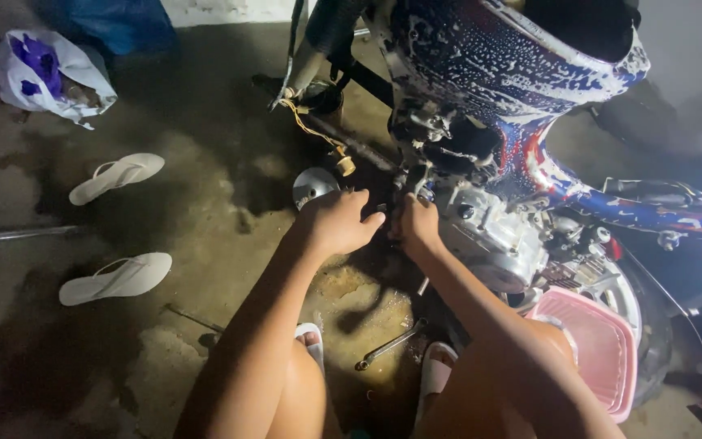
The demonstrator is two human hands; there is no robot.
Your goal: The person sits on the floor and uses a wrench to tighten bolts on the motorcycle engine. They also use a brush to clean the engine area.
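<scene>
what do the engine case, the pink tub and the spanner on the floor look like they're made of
Engine case: looks like cast metal, probably aluminium, with a dull silver-grey, slightly rough surface.
Pink tub: most likely moulded plastic, with an even matt pink colour and a thin rounded rim.
Spanner: appears to be steel, slim and grey with a faint shine; dim light leaves the finish uncertain.

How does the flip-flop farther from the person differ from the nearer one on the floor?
The farther flip-flop lies tilted, its toe end pointing up to the right; the nearer flip-flop lies almost level. The farther one sits on a lighter patch of concrete floor, while the nearer one sits by a darker patch. The nearer one looks slightly bigger in the picture. Both are white, straps up, and lie well left of the left hand.
</scene>
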